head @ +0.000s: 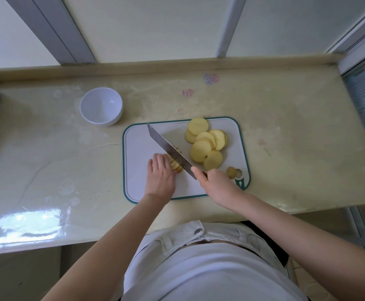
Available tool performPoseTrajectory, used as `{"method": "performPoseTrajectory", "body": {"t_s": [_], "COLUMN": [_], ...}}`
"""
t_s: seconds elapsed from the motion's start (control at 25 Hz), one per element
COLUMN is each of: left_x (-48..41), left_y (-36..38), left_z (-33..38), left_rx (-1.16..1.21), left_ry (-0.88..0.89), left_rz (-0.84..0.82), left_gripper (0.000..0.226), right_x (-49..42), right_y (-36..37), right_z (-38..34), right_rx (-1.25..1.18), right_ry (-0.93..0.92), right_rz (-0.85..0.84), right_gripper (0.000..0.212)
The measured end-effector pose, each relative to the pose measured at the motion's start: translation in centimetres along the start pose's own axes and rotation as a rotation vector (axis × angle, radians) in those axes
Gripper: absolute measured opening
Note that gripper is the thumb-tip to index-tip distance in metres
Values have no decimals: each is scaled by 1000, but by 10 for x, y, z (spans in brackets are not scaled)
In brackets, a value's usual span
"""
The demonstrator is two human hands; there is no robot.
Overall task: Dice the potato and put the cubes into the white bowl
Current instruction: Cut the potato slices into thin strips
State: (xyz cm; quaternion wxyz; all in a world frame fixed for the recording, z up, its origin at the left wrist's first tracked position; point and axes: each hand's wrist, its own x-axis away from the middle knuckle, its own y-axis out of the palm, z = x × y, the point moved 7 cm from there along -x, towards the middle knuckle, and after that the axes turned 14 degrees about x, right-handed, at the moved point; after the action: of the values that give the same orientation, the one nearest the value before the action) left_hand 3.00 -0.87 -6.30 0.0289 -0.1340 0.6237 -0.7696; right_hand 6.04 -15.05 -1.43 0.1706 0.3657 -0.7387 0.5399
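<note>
head camera: a person in a white top stands at a pale counter (pixel 47 148), working over a white, green-edged board (pixel 138 146). the left hand (pixel 161 174) lies knuckles-up on a stack (pixel 175 166) of potato slices near the board's middle, fingers bent down over the stack and holding it in place. the right hand (pixel 214 181) is wrapped round the handle of a knife (pixel 168 148), one finger stretched forward along the top of the blade; the handle itself is hidden in the fist. the broad blade runs diagonally toward the board's far left corner, its edge against the right side of the stack, just beside the left fingertips. round slices (pixel 206 144) lie overlapping on the board's far right part, apart from the stack. a small end piece (pixel 231 171) with skin rests near the board's near right corner, just beside the right hand. the white bowl (pixel 100 106) stands upright on the counter beyond the board's far left corner, near it but not touching.
</note>
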Motion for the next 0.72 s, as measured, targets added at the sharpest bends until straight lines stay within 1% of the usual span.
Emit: {"method": "performPoseTrajectory", "body": {"t_s": [0.24, 0.32, 0.44, 0.6, 0.72], "left_x": [0, 0, -1, -1, -2], "left_y": [0, 0, 0, 1, 2], "left_z": [2, 1, 2, 3, 1], "left_rx": [-15, -22, -51, -40, -51], "left_ry": [-39, -55, -55, -61, -77], "left_rz": [-137, -130, -102, -129, -140], "left_gripper": [55, 56, 52, 51, 55], "right_x": [0, 0, 0, -1, -5], "right_y": [-9, -11, -13, -12, -13], "right_z": [-9, -12, -14, -15, -17], "right_rx": [25, 45, 76, 77, 55], "right_ry": [22, 21, 20, 15, 4], "right_rz": [-43, -49, -50, -56, -53], "right_gripper": [62, 62, 62, 62, 62]}}
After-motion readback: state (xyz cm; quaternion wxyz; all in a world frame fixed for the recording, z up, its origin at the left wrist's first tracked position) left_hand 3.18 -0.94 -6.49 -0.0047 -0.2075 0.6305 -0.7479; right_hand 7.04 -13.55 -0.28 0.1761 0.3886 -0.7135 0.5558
